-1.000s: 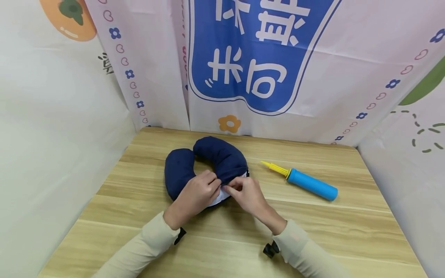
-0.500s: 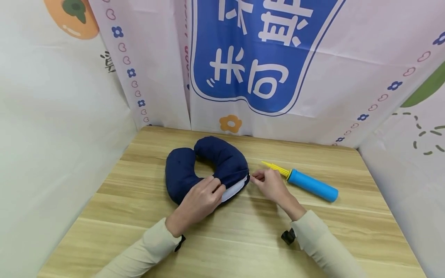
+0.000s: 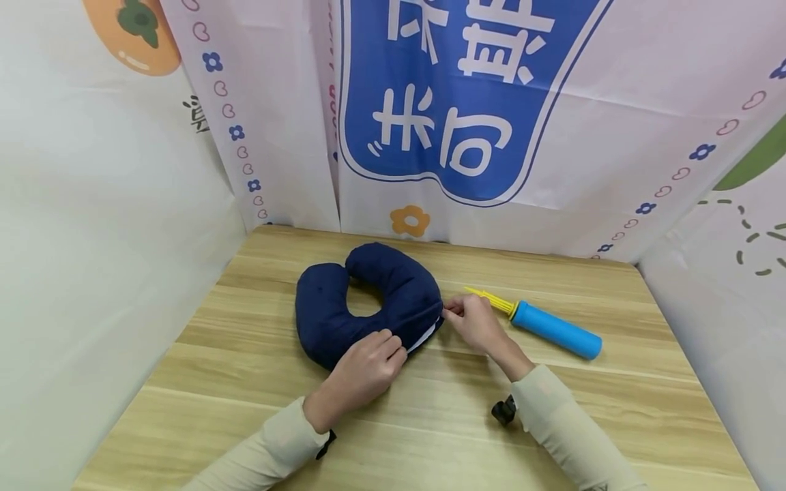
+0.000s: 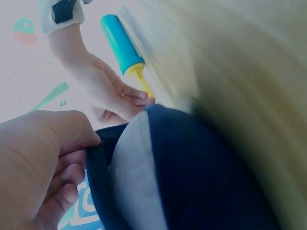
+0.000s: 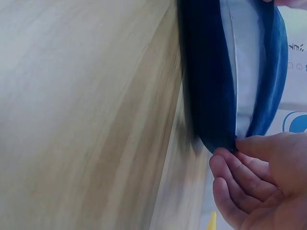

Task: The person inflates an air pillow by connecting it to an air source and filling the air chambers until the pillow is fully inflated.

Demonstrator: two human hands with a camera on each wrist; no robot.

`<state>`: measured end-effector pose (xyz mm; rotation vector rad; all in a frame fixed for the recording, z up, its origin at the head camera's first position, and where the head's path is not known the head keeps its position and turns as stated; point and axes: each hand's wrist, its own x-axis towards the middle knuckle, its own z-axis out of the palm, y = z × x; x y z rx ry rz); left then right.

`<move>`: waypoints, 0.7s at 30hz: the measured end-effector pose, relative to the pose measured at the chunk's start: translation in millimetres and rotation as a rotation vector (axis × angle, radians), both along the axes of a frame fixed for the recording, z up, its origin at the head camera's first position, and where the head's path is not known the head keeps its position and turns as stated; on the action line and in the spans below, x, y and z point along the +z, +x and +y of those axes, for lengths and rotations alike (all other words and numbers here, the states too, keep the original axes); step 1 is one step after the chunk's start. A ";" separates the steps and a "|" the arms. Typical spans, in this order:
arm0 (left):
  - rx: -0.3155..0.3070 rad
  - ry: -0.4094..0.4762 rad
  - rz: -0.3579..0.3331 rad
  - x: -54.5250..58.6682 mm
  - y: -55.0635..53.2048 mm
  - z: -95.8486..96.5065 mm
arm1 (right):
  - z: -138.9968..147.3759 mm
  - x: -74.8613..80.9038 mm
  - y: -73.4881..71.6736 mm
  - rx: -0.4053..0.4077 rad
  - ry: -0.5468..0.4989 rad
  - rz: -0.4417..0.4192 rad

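A navy U-shaped neck pillow [image 3: 399,286] lies on the table, its opening end facing away from me. Along its near right edge the cover gapes at a zipped slit, and a white inner [image 5: 245,62] shows inside. My left hand [image 3: 366,365] pinches the upper edge of the slit between thumb and finger, lifting the cloth off the white inner in the left wrist view. At the slit's right end, my right hand [image 3: 480,329] pinches the cover's corner with thumb and fingertips; whatever small part lies between them is hidden.
A blue hand air pump [image 3: 555,330] with a yellow nozzle [image 3: 491,299] lies right of the pillow, its nozzle close behind my right hand. The wooden table [image 3: 245,402] ends at printed cloth walls [image 3: 276,136] behind and at both sides.
My right hand has moved right from beside the left hand to the slit's right end, where it now pinches the cover. The left hand keeps its hold; the white strip looks narrower.
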<state>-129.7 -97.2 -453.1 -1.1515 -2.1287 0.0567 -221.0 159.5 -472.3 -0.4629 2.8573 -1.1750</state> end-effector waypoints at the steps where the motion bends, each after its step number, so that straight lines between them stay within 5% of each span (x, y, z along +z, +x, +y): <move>1: 0.001 -0.007 0.001 -1.6 1.0 0.1 | 0.0 -0.2 -0.6 -0.003 0.003 0.000; 11: 0.056 -0.003 -0.142 -11.9 3.2 -5.2 | 8.4 0.3 -2.7 0.020 0.048 0.035; 21: 0.094 0.074 -0.126 -1.6 -12.0 -34.1 | 11.3 9.5 19.9 0.099 0.076 0.090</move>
